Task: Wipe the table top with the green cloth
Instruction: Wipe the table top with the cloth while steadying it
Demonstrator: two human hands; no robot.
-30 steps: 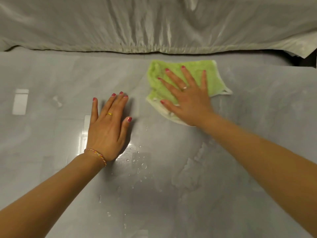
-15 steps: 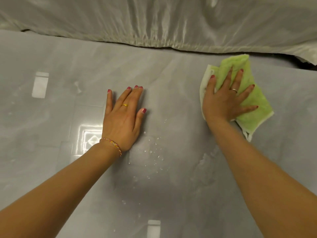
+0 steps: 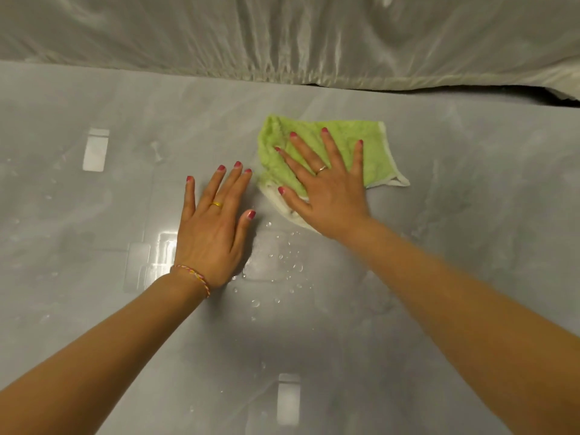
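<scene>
Since half a second ago, your right hand [image 3: 326,189] has swept the green cloth [image 3: 339,146] back from the right toward the middle, so it is now sitting just beside your left hand [image 3: 213,233], which has stayed planted where it was.

You are pressing the right hand flat, palm down, with all five fingers [image 3: 332,152] splayed wide and angled up and to the left; it is gripping nothing, only pinning the cloth under the palm and fingers. You are resting the left hand flat too, fingers straight and close together with the thumb out to the side, holding nothing, its fingertips almost level with the cloth's near left corner.

The cloth is lying crumpled and roughly flat, its long axis running left to right beneath your fingers, with its white-edged corner sticking out to the right beyond your little finger and a bunched edge showing past your thumb.

The table top [image 3: 470,246] is glossy grey, reflecting ceiling lights, and water droplets [image 3: 288,262] are lying in the gap between your two wrists, just below the left thumb. Beyond your fingertips a pale, wrinkled sheet [image 3: 282,36] is draping along the far edge.
</scene>
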